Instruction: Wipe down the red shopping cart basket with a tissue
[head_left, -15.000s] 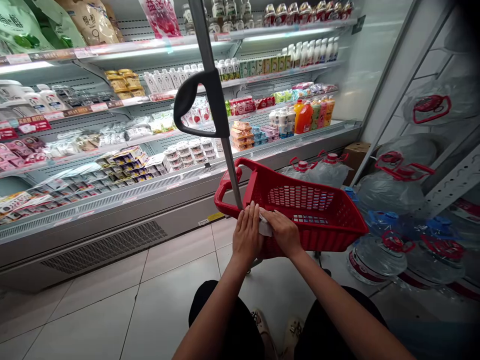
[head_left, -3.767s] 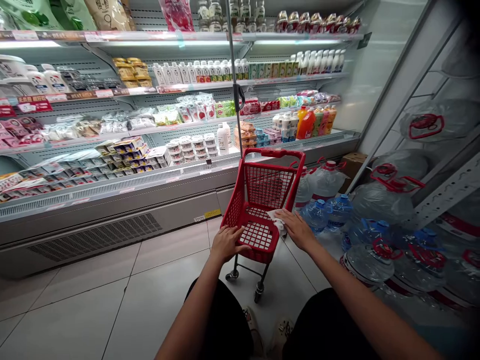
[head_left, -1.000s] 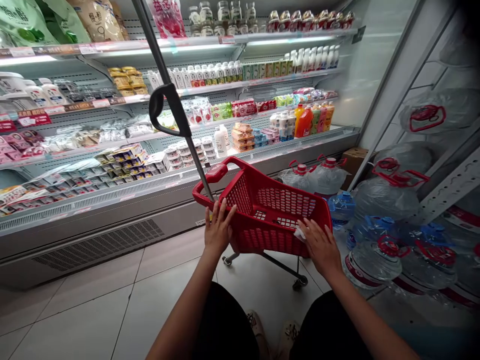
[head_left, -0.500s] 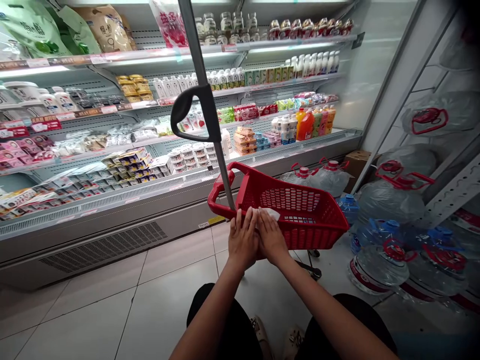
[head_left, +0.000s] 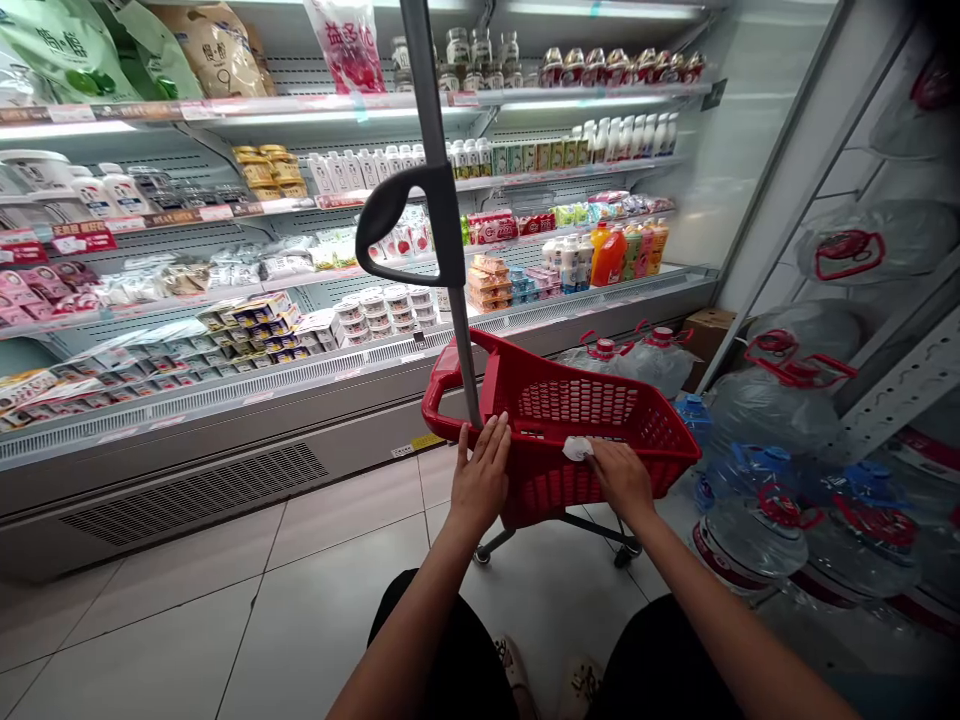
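A red plastic basket [head_left: 600, 400] rides on a wheeled metal frame in front of me. My left hand [head_left: 481, 475] rests with fingers spread against its near side, by the rim and close to the grey pole. Farther right, my right hand [head_left: 619, 475] presses a crumpled white cloth or tissue [head_left: 577, 448] on the near rim, its fingers closed on it. The grey pole [head_left: 463, 345] rises past the basket's handle end and carries a black looped grip [head_left: 409, 230].
Behind the basket stands a lit refrigerated shelf unit [head_left: 360, 380] with cups, bottles and bags. Large water bottles [head_left: 750, 525] crowd the right side. A cardboard box [head_left: 705, 330] sits behind them. Below is a tiled floor [head_left: 330, 600].
My hands were together near the pole. The right hand has slid right along the rim with the white piece; the left stays near the pole. The view has shifted slightly.
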